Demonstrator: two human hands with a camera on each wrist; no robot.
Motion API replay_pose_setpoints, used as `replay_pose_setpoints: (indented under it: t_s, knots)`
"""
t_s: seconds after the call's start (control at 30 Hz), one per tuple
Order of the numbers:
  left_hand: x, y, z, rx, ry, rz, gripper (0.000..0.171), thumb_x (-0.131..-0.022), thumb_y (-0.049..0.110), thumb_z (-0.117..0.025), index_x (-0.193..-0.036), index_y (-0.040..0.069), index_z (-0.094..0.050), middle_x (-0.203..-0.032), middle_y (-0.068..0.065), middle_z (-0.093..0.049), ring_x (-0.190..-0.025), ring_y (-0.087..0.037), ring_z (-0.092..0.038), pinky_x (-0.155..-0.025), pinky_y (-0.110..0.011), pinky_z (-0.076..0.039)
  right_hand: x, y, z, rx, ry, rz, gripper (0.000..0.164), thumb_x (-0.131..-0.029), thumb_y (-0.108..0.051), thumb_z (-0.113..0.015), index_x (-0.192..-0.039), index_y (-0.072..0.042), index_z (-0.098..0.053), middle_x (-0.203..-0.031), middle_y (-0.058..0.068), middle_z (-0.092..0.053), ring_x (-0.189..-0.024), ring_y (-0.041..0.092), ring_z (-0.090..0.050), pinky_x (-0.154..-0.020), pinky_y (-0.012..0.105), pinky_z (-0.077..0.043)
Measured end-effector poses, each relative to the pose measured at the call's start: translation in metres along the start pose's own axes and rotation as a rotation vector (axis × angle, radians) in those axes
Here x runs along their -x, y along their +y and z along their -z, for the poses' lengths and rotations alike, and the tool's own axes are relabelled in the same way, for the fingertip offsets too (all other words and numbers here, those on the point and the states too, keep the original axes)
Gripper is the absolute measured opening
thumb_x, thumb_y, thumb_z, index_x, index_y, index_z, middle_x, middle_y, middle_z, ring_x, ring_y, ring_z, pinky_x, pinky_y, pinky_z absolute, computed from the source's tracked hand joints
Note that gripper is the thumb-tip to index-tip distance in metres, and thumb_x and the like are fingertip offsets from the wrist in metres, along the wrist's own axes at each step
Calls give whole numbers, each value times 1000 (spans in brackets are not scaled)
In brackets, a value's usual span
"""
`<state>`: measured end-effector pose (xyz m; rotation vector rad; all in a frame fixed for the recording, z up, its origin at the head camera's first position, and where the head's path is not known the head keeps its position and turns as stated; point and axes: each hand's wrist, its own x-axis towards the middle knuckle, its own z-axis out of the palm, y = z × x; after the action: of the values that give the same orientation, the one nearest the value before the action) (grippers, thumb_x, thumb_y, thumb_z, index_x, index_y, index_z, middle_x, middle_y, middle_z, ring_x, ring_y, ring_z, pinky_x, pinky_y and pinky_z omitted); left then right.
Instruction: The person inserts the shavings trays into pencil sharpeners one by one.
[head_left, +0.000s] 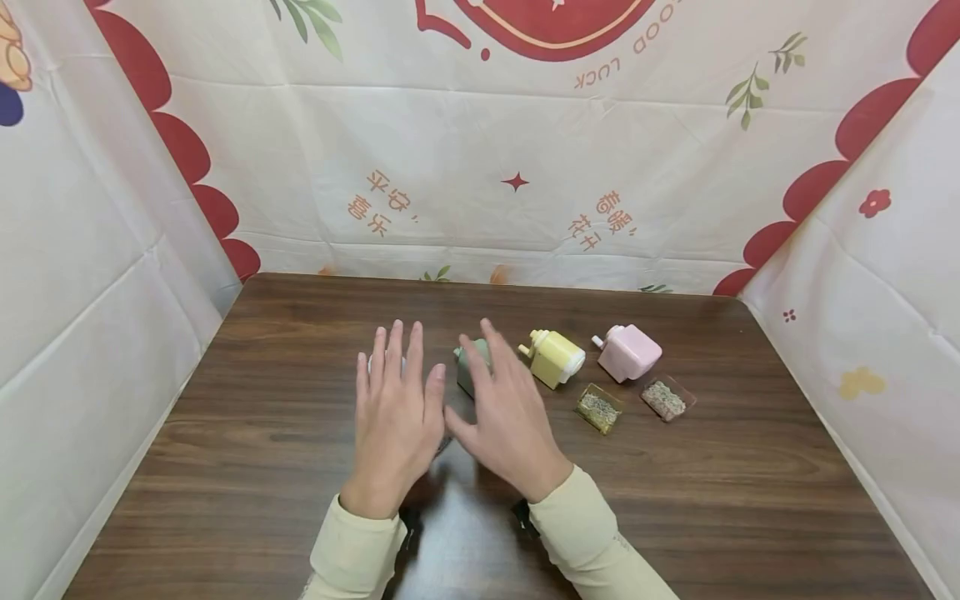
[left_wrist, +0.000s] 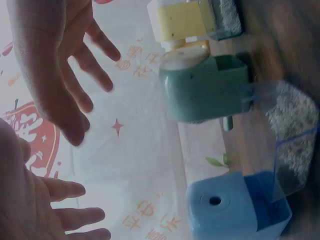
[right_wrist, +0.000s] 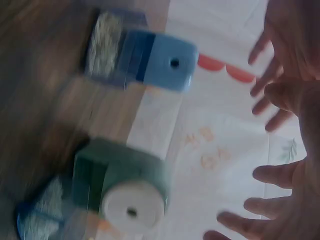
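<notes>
My left hand and right hand hover side by side above the table, fingers extended and spread, holding nothing. Below and beyond them stand crank pencil sharpeners. The blue sharpener is mostly covered by the left hand in the head view. The green sharpener is partly behind the right hand. In the wrist views, both have open drawer slots, and clear drawers of pencil shavings lie in front of them. To the right sit a yellow sharpener and a pink sharpener.
A yellowish drawer with shavings lies before the yellow sharpener, and a pinkish drawer with shavings before the pink one. The brown wooden table is bordered by a printed white cloth at the back and sides.
</notes>
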<state>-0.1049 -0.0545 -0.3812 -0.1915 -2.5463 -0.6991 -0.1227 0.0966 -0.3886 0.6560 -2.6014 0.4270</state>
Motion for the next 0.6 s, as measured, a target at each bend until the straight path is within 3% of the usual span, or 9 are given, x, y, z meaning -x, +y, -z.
replay_pose_setpoints:
  t_s: [0.23, 0.4, 0.6]
  knots:
    - [-1, -6, 7, 10, 13, 24, 59, -105, 42, -22, -153, 8, -29, -157, -21, -32, -147, -31, -12, -116, -65, -18, 3, -24, -21, 41, -153, 20, 77, -73, -28, -69, -143, -8, -43, -147, 17, -43, -120, 32, -50, -87, 52, -54]
    - [-1, -8, 9, 18, 17, 40, 59, -105, 42, -22, -153, 9, -30, -156, -20, -34, -147, -29, -13, -116, -64, -18, 12, -34, -42, 103, -178, 2, 78, -70, -40, -73, -137, -8, -48, -122, 10, -60, -98, 27, -58, -70, 45, -54]
    - [0, -12, 10, 31, 0, 54, 60, -105, 44, -21, -153, 10, -29, -158, -19, -32, -148, -29, -11, -117, -64, -17, 19, -39, -59, 163, -142, -11, 50, -73, -44, -73, -102, -5, -62, -87, 8, -64, -78, 26, -59, -60, 42, -51]
